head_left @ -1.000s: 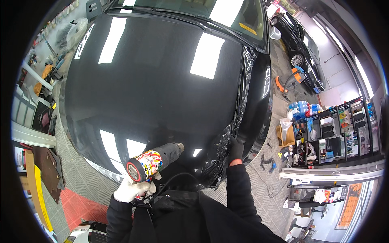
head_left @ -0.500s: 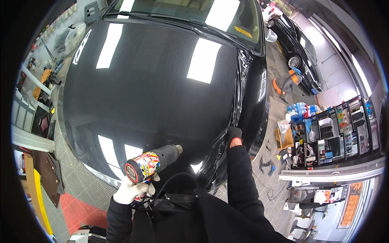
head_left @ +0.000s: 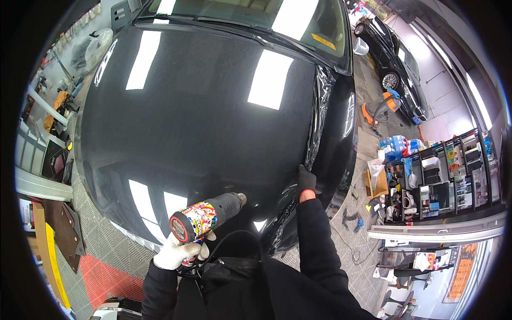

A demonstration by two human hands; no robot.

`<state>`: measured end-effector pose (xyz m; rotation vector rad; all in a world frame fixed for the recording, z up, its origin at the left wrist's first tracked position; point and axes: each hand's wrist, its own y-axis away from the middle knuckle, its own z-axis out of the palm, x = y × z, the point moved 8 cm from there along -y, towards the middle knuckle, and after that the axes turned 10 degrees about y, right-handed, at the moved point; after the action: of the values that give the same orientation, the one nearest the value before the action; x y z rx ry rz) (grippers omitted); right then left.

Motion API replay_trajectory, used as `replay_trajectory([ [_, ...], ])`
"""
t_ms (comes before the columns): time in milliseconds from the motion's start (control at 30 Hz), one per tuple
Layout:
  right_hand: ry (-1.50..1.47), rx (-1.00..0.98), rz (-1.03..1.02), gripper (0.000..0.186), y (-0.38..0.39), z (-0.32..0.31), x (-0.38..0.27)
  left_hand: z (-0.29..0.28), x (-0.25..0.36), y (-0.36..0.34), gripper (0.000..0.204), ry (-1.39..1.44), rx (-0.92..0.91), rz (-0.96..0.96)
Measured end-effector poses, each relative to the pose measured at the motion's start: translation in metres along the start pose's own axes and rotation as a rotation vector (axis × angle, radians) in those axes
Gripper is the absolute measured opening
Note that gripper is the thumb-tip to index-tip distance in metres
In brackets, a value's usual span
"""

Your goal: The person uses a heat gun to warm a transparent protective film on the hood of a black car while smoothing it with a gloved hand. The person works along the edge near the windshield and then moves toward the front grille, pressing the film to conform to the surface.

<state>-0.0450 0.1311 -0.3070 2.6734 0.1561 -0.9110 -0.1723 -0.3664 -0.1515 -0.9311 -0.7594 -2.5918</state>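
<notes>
A heat gun with a sticker-covered body and dark nozzle is in my left hand, which wears a white glove. Its nozzle points right, over the front part of a black car hood. Along the hood's right edge runs loose, wrinkled glossy black film, bunched up and hanging down toward the front corner. My right hand, in a dark glove with a red cuff edge, is closed at this film by the hood's edge. Its fingertips are partly hidden.
The windshield lies at the far end of the hood. To the right are an orange vacuum cleaner, another black car, a cardboard box and a shelf rack full of supplies. A cable loops near my body.
The heat gun in my left hand has shifted slightly right. My right hand stays at the film by the hood edge, a little lower in view, with its fingers turned more away from me.
</notes>
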Motion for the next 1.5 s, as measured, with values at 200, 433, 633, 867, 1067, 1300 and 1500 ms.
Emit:
replay_trajectory([
  [200,-0.469,-0.135,0.084,0.036,0.020,0.005,-0.003,-0.002,0.004,-0.004,0.059,0.059,0.042,0.025],
  [433,-0.656,-0.173,0.201,0.027,0.054,-0.003,-0.024,-0.004,0.001,-0.010,0.066,0.128,0.038,0.015],
  [633,-0.589,-0.187,0.239,0.028,0.053,-0.005,-0.020,0.001,0.000,-0.012,0.067,0.136,0.043,0.041],
  [867,-0.739,-0.314,0.255,0.026,0.064,-0.001,-0.033,0.004,0.001,-0.013,0.066,0.143,0.026,0.037],
  [1067,-0.881,-0.417,0.260,0.021,0.069,0.002,-0.037,0.003,0.003,-0.014,0.065,0.122,0.041,0.061],
  [1300,-0.950,-0.500,0.241,0.021,0.067,0.005,-0.037,0.002,-0.001,-0.014,0.066,0.134,0.011,0.051],
  [1500,-1.034,-0.563,0.241,0.027,0.059,0.014,-0.035,0.003,-0.001,-0.009,0.072,0.141,0.011,0.074],
])
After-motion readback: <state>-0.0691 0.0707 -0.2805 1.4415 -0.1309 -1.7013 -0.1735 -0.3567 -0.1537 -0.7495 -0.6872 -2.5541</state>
